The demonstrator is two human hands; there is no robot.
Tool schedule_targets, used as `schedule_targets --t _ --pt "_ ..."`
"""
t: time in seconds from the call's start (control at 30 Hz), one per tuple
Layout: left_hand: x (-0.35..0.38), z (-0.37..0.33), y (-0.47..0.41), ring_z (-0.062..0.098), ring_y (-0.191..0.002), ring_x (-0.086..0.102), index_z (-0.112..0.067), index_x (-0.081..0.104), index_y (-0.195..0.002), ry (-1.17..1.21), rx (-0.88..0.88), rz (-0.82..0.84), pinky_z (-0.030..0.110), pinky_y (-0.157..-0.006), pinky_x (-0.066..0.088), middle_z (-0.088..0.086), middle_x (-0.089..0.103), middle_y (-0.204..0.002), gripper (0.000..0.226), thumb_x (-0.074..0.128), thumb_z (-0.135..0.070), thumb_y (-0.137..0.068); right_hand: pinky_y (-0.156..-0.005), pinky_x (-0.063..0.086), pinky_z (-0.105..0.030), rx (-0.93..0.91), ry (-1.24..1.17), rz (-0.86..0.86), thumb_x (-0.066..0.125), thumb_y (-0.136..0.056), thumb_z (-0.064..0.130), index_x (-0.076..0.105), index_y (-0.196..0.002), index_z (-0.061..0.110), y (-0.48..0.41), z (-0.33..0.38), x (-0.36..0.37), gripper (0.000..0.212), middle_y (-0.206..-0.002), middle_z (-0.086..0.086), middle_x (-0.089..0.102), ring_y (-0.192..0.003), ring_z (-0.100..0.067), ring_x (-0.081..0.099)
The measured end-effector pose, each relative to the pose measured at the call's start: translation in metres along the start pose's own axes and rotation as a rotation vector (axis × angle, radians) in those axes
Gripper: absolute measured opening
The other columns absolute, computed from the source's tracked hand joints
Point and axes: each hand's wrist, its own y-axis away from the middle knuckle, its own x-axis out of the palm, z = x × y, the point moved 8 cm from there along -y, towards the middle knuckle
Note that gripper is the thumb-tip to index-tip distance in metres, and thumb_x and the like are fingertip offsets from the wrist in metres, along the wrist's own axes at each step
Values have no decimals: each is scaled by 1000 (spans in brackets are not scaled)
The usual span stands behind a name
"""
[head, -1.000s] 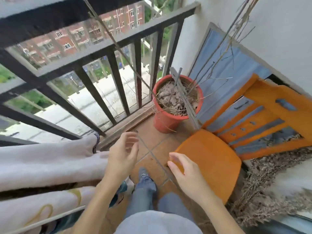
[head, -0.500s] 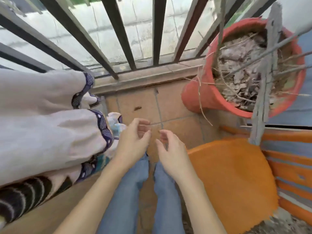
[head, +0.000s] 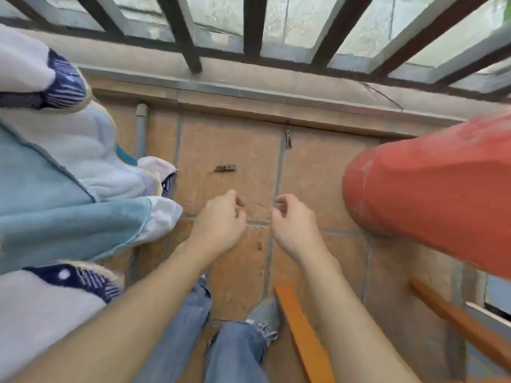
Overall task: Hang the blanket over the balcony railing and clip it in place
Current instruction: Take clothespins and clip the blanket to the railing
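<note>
A white-and-pale-blue blanket (head: 69,172) with navy striped trim hangs in bunched folds along the left side of the view, its folds running from the left edge toward the middle and ending in loose white corners just left of the person's left hand (head: 221,219). What it hangs from lies outside the frame. Two clothespins lie on the terracotta floor tiles (head: 235,139): one clothespin (head: 225,168) lies crosswise, its long axis running left to right, just beyond the left hand; the second clothespin (head: 288,139) lies lengthwise on a grout line, pointing toward the balcony railing (head: 251,26), nearer the sill. Both hands reach downward side by side, apart from each other; the left hand's fingers are curled in loosely and the right hand (head: 296,225) likewise has its fingers bent toward the thumb, and neither visibly grips anything. A red flowerpot (head: 431,194) crowds the right side, close to the right hand. Orange chair rails (head: 304,335) slant across the lower right. A grey pipe (head: 141,128) rises by the blanket's edge. Jeans and a grey shoe (head: 265,313) stand below the hands. The bare tile between blanket and pot, where the pins lie, is unobstructed up to the sill under the dark bars.
</note>
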Motion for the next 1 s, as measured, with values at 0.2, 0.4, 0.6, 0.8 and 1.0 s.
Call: schedule_targets --t 0.2,0.4,0.6,0.8,1.0 --pt "25 19 -112 33 -109 55 -15 52 -116 -314 99 -69 43 -83 49 10 51 -116 25 55 -11 -91 -98 42 -37 1 232 -67 44 -96 18 50 -135 17 -140 -15 20 40 -132 -14 54 -120 -34 51" --pt "25 51 -197 33 -112 46 -12 49 -118 -390 128 -106 43 -80 45 13 44 -122 32 62 -7 -89 -104 35 -48 -39 433 -161 36 -96 12 40 -137 21 -242 -7 26 43 -141 -18 29 -127 -42 34" --pt "46 78 -189 32 -112 48 -8 47 -116 -356 127 -89 40 -77 42 14 49 -120 25 55 -22 -98 -81 45 -37 -136 288 -451 53 -93 16 69 -103 13 -229 -19 21 19 -108 -12 55 -98 -39 58" --pt "53 81 -100 31 -102 56 -7 52 -118 -198 0 -47 39 -82 48 13 52 -116 26 46 -27 -102 -73 41 -26 123 -26 -212 68 -81 12 60 -106 16 -139 -50 43 27 -90 -4 66 -86 -23 61" --pt "10 51 22 32 -100 57 -7 56 -108 -150 -51 12 42 -83 46 14 51 -112 26 42 -29 -101 -67 34 -26 77 107 85 65 -85 20 62 -81 17 0 -27 53 5 -75 1 60 -84 -28 56"
